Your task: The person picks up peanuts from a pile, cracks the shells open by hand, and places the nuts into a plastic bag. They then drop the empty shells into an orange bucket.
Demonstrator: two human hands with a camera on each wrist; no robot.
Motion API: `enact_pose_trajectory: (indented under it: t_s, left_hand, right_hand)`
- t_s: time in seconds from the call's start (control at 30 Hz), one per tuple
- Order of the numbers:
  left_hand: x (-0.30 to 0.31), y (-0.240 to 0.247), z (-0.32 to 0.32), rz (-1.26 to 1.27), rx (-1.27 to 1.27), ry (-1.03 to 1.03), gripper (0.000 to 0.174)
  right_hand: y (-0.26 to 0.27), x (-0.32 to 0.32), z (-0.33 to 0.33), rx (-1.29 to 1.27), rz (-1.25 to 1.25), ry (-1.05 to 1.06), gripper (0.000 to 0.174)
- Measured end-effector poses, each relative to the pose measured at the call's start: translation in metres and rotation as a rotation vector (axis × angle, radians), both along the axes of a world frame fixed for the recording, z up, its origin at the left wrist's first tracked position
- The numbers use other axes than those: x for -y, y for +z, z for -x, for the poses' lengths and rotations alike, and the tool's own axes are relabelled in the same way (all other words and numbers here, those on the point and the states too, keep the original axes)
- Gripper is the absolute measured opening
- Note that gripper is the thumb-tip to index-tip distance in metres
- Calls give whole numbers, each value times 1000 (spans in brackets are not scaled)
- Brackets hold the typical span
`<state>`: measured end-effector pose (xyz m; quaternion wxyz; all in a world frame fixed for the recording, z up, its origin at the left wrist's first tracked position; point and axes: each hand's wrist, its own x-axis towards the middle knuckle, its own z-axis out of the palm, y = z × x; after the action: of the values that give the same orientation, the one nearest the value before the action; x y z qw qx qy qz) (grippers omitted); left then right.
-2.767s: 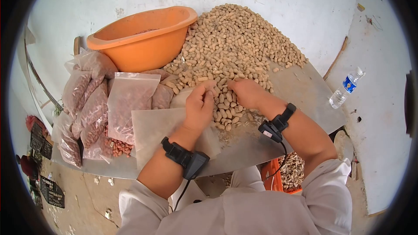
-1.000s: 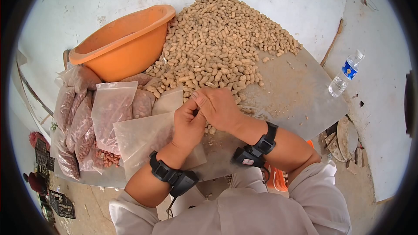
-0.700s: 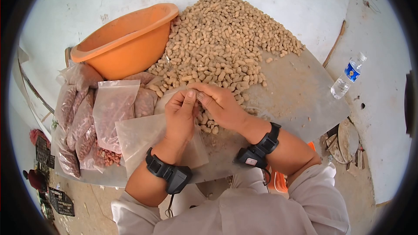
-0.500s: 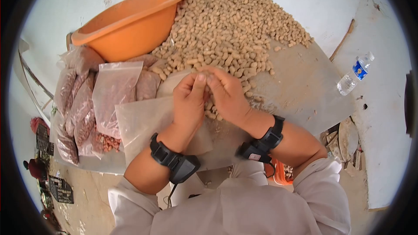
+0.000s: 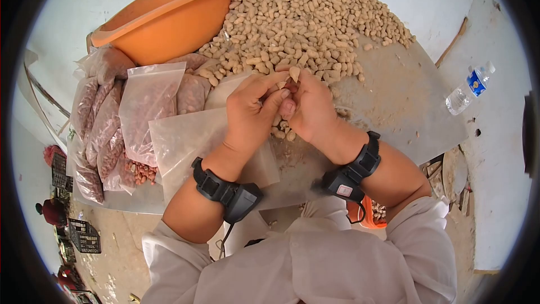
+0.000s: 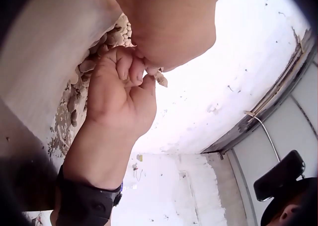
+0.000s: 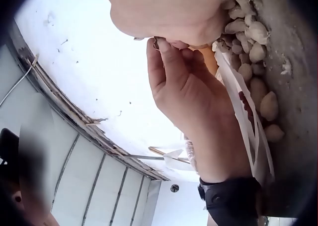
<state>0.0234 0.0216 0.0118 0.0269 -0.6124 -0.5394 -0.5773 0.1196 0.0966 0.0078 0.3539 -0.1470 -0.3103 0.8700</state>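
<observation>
My left hand (image 5: 248,114) and right hand (image 5: 316,108) meet over the near side of the peanut heap (image 5: 304,22), fingers curled around a peanut shell that is split apart. One pale shell piece (image 5: 294,74) stands at the right fingertips; a smaller shell half (image 5: 281,85) is pinched by the left thumb and fingers. In the left wrist view, a shell piece (image 6: 161,79) sticks out beside the right thumb. The right wrist view shows the left thumb and forefinger pinched together, partly behind the right hand. Any kernels inside are hidden by the fingers.
An orange basin (image 5: 174,25) stands at the back left. Filled plastic bags (image 5: 104,118) lie in front of it, with loose red kernels (image 5: 140,172) and a flat plastic bag (image 5: 188,135) nearby. A water bottle (image 5: 469,90) is at the right; an orange crate (image 5: 368,222) sits below the table.
The right hand has left the heap and joined the left hand. The hands have since parted slightly, and broken shell pieces now show between the fingers. The head view has shifted.
</observation>
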Motion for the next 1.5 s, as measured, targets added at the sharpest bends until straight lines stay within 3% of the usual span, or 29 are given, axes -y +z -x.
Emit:
enact_pose_trajectory:
  t_s: [0.03, 0.23, 0.33, 0.4, 0.5, 0.6, 0.7, 0.8, 1.0, 1.1, 1.2, 1.3, 1.43, 1.5]
  left_hand:
    - [0, 0, 0, 15, -45, 2, 23]
    - [-3, -6, 3, 85, 568, -136, 16]
    - [-6, -9, 14, 0, 1014, -373, 13]
    - [-3, 4, 10, -28, 1263, -380, 15]
    - [0, 6, 15, -9, 1459, -479, 20]
    - [-1, -2, 28, 7, 1554, -591, 22]
    - [-1, -2, 29, 4, 1583, -602, 20]
    - [-2, 1, 26, 15, 1587, -571, 18]
    - [-4, -5, 28, 74, 1455, -541, 14]
    - [-4, -6, 26, 130, 1310, -478, 16]
    - [-1, -2, 18, 223, 1183, -444, 18]
    - [-1, -1, 7, 285, 1061, -432, 20]
    - [-4, -8, 10, 228, 859, -432, 17]
    - [-3, -7, 7, 176, 914, -401, 15]
  right_hand:
    - [-2, -3, -1, -9, -1, 15, 22]
    - [-1, -12, -6, -9, -37, 28, 13]
    - [13, -21, -12, 20, -72, -72, 15]
    - [18, -30, -16, 21, -117, -123, 15]
    - [13, -45, -20, 166, -360, -45, 16]
    - [21, -46, -26, 716, -1299, -128, 14]
    - [27, -36, -29, 1046, -1704, -146, 23]
    - [21, -34, -28, 1080, -1774, -226, 27]
    - [14, -46, -25, 1058, -1699, -141, 23]
    - [16, -50, -26, 858, -1558, -230, 16]
    - [28, -46, -30, 501, -942, 26, 12]
    - [27, -41, -28, 109, -605, 163, 18]
    - [13, -40, -20, 117, -629, 181, 21]
    - [10, -36, -18, 157, -670, 199, 21]
